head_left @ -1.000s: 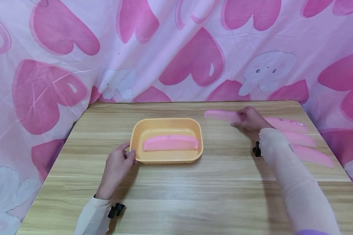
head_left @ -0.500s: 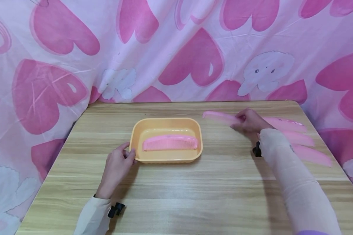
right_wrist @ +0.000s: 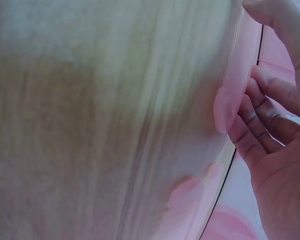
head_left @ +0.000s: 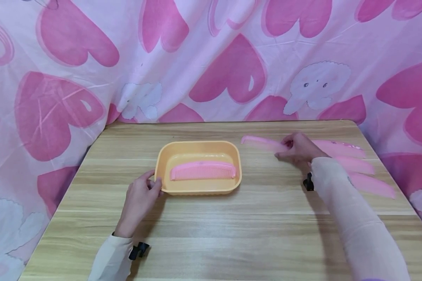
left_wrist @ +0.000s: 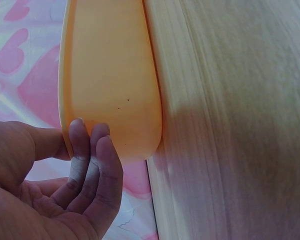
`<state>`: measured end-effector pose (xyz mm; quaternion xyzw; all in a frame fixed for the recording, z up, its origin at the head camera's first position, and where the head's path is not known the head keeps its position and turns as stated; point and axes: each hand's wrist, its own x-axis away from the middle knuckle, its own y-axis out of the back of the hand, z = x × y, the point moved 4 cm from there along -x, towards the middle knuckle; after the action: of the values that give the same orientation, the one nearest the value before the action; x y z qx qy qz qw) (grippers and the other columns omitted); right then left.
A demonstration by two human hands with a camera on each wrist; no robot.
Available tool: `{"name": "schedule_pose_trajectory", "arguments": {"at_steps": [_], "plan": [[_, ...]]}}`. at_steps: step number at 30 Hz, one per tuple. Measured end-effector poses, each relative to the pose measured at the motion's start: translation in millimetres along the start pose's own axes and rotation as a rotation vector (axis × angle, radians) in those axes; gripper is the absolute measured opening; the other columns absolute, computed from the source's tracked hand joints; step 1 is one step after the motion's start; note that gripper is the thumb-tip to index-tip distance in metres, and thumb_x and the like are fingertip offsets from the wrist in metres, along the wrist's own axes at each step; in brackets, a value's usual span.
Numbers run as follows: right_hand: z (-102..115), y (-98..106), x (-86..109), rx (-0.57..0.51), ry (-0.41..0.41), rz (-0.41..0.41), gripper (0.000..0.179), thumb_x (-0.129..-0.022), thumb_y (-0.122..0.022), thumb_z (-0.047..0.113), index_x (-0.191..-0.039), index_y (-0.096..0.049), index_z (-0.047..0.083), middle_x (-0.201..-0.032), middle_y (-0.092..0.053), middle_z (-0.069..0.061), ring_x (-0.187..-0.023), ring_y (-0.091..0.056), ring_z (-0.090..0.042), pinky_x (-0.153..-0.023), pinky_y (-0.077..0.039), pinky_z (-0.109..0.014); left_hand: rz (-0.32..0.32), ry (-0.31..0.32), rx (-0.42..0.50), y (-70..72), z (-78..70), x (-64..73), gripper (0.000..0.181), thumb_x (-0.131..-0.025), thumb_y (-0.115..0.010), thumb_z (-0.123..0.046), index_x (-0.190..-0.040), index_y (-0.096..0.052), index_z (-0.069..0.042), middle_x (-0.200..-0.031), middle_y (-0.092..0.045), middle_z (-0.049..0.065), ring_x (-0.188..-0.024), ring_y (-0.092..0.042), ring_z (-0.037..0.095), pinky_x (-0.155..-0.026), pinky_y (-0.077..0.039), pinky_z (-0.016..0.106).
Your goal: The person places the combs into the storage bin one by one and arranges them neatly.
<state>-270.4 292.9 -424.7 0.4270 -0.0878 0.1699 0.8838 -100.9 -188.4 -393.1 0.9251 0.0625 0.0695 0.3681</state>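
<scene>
My left grip [head_left: 140,201] pinches a smooth, rounded-rectangular orange plastic tub [head_left: 200,147] by its rim; my right grip [head_left: 299,149] holds a curved, fine-toothed pink plastic comb [head_left: 261,141].

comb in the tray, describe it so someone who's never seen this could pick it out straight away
On the wooden table, find the orange tray whose rim the left hand holds. Inside lies a pink comb, its teeth on the near side. It is the only comb in there; the other combs are all to the right, outside the tray.
</scene>
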Motion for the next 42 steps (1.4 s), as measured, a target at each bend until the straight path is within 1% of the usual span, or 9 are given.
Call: {"name": "schedule_pose_trajectory", "arguments": {"at_steps": [3,7,11,18,22,27,29,33,42], "plan": [[-1.4,-1.3,0.6,-0.001,0.009,0.003,0.076,-0.077,-0.088,0.042,-0.130,-0.060,-0.004,-0.120,-0.058,-0.018,-0.095,-0.055,-0.029,-0.078,-0.052,-0.034,0.000,0.000,0.000,-0.2,0.3,-0.2,0.044,-0.100,-0.056,-0.017,-0.138,-0.056,0.003,-0.071,-0.068,0.002,-0.061,-0.057,0.016,-0.051,-0.039,0.026],[-1.8,-1.2,0.4,-0.019,0.025,-0.003,0.075,-0.077,-0.088,0.040,-0.129,-0.060,-0.006,-0.115,-0.058,-0.019,-0.082,-0.058,-0.027,-0.065,-0.054,-0.034,0.002,0.006,-0.003,-0.4,0.4,-0.6,0.044,-0.100,-0.055,-0.018,-0.139,-0.056,0.002,-0.071,-0.068,0.002,-0.061,-0.057,0.016,-0.050,-0.039,0.026],[1.0,0.4,2.7,-0.012,0.057,-0.019,0.070,-0.078,-0.088,0.039,-0.125,-0.063,-0.006,-0.109,-0.059,-0.019,-0.082,-0.056,-0.027,-0.059,-0.054,-0.034,0.005,0.013,-0.002,-0.5,0.3,-0.7,0.044,-0.100,-0.055,-0.018,-0.140,-0.056,0.002,-0.072,-0.068,0.002,-0.061,-0.057,0.016,-0.051,-0.038,0.026],[8.4,7.5,6.5,0.045,0.125,-0.082,0.067,-0.078,-0.087,0.042,-0.121,-0.065,-0.004,-0.105,-0.061,-0.015,-0.091,-0.052,-0.028,-0.073,-0.048,-0.031,0.004,0.016,-0.004,-0.7,0.5,-0.6,0.044,-0.100,-0.056,-0.018,-0.139,-0.056,0.002,-0.071,-0.068,0.002,-0.062,-0.057,0.016,-0.051,-0.039,0.026],[11.5,10.8,6.5,0.042,0.150,-0.126,0.060,-0.078,-0.088,0.039,-0.116,-0.068,-0.003,-0.100,-0.064,-0.014,-0.086,-0.054,-0.026,-0.069,-0.048,-0.028,0.004,0.015,-0.003,-0.8,0.2,-0.4,0.044,-0.100,-0.056,-0.018,-0.139,-0.056,0.002,-0.072,-0.068,0.002,-0.062,-0.058,0.016,-0.052,-0.039,0.026],[20.0,13.0,5.2,0.046,0.234,-0.163,0.038,-0.079,-0.087,0.031,-0.100,-0.073,0.001,-0.088,-0.064,-0.011,-0.077,-0.053,-0.024,-0.062,-0.046,-0.027,0.006,0.015,0.000,-0.6,-0.6,-0.2,0.044,-0.100,-0.056,-0.017,-0.140,-0.055,0.002,-0.072,-0.068,0.003,-0.063,-0.058,0.016,-0.053,-0.040,0.026],[24.8,13.9,5.9,0.056,0.269,-0.178,0.035,-0.079,-0.087,0.028,-0.098,-0.074,0.002,-0.085,-0.065,-0.010,-0.075,-0.052,-0.023,-0.061,-0.046,-0.027,0.006,0.015,0.001,-0.3,-0.9,-0.2,0.044,-0.100,-0.056,-0.017,-0.139,-0.055,0.002,-0.073,-0.068,0.003,-0.063,-0.058,0.016,-0.053,-0.040,0.026],[33.9,15.8,9.4,0.070,0.293,-0.194,0.039,-0.077,-0.088,0.029,-0.100,-0.074,0.000,-0.087,-0.066,-0.010,-0.075,-0.053,-0.022,-0.061,-0.045,-0.027,0.008,0.016,0.004,-0.1,-0.9,-0.2,0.043,-0.100,-0.056,-0.017,-0.139,-0.056,0.002,-0.073,-0.068,0.003,-0.063,-0.058,0.016,-0.052,-0.040,0.026],[47.8,18.9,13.4,0.118,0.284,-0.216,0.045,-0.076,-0.089,0.031,-0.104,-0.074,-0.002,-0.091,-0.068,-0.010,-0.080,-0.055,-0.023,-0.069,-0.045,-0.028,0.011,0.019,0.000,0.2,-1.0,0.0,0.044,-0.100,-0.057,-0.017,-0.140,-0.055,0.002,-0.073,-0.068,0.003,-0.063,-0.058,0.017,-0.052,-0.040,0.026]]}}
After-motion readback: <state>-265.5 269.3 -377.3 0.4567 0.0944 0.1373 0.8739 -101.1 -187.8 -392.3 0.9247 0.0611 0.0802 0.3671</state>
